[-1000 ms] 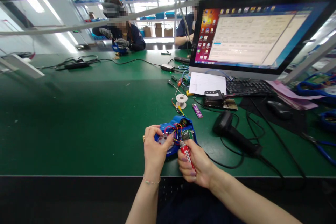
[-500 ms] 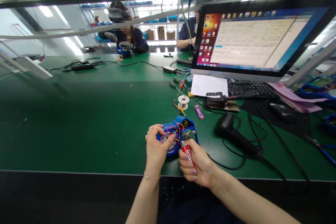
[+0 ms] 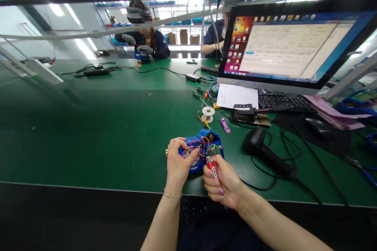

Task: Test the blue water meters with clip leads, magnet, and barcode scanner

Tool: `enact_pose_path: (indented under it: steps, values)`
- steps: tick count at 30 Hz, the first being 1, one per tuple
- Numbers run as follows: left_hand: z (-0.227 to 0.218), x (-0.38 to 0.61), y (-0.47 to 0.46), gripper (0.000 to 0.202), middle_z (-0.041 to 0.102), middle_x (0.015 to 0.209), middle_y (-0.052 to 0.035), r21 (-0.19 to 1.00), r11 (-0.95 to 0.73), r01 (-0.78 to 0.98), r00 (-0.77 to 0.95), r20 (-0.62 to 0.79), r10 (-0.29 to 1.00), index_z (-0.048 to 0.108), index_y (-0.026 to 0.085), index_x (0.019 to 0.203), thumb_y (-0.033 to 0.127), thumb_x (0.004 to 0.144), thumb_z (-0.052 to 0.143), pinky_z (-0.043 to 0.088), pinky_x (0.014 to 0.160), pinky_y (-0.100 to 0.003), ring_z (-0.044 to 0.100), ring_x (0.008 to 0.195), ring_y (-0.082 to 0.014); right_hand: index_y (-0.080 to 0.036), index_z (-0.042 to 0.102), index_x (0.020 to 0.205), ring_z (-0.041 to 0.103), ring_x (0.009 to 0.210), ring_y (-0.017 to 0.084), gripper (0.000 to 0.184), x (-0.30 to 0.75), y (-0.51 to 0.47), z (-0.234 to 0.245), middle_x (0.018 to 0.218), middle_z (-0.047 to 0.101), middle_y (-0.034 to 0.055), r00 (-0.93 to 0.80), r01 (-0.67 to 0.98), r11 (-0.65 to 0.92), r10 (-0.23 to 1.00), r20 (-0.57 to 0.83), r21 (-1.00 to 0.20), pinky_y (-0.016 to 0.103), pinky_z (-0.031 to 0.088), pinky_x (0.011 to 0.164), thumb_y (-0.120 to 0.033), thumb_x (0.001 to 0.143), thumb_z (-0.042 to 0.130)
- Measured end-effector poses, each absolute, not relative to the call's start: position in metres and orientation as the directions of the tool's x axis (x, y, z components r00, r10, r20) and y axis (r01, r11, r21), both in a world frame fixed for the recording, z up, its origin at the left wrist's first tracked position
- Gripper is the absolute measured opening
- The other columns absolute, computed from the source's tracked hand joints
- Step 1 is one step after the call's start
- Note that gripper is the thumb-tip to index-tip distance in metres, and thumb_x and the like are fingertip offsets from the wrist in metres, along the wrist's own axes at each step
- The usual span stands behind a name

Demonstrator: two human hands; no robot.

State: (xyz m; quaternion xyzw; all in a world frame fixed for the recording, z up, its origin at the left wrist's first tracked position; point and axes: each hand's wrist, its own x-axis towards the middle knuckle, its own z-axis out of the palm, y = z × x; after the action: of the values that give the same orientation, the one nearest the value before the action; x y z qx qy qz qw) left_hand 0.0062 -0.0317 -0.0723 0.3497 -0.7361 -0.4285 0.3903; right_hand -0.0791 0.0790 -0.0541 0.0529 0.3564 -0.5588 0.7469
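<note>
An open blue device housing (image 3: 220, 139) lies near the table's front edge, with a round white part and a bundle of thin coloured wires (image 3: 203, 143) inside. My left hand (image 3: 178, 160) is curled over the housing's left side, its thumb reaching to the wires. Whether the thumb pinches a wire, I cannot tell. Wrapped in the fingers of my right hand (image 3: 225, 184) is a red lighter (image 3: 214, 170), its metal top close to the wires and the green circuit board (image 3: 216, 150). No flame shows.
Beyond the housing are a solder spool (image 3: 208, 113), a purple lighter (image 3: 225, 125) and a soldering iron stand (image 3: 244, 113). To the right lie a barcode scanner (image 3: 269, 153) with its cable and a mouse (image 3: 318, 127), below a monitor (image 3: 294, 47). Two people work across the table.
The whole view has shifted slightly, so things appear a little further right. Both hands keep nearly the same pose at the housing, the red lighter still in the right one.
</note>
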Motion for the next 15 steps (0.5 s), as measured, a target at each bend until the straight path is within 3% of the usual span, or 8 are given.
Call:
enact_pose_path:
  steps: [15]
  values:
    - [-0.0714, 0.0062, -0.0316, 0.027, 0.052, 0.091, 0.0008, 0.907, 0.386, -0.167, -0.455, 0.276, -0.846, 0.044, 0.02, 0.067, 0.025, 0.066, 0.07, 0.035, 0.084, -0.034, 0.05, 0.092, -0.0178, -0.018, 0.032, 0.045, 0.016, 0.024, 0.005, 0.05, -0.0807, 0.0819, -0.0517, 0.033, 0.024, -0.0052, 0.081, 0.883, 0.325, -0.817, -0.571, -0.34, 0.016, 0.01, 0.026, -0.045, 0.084, 0.015]
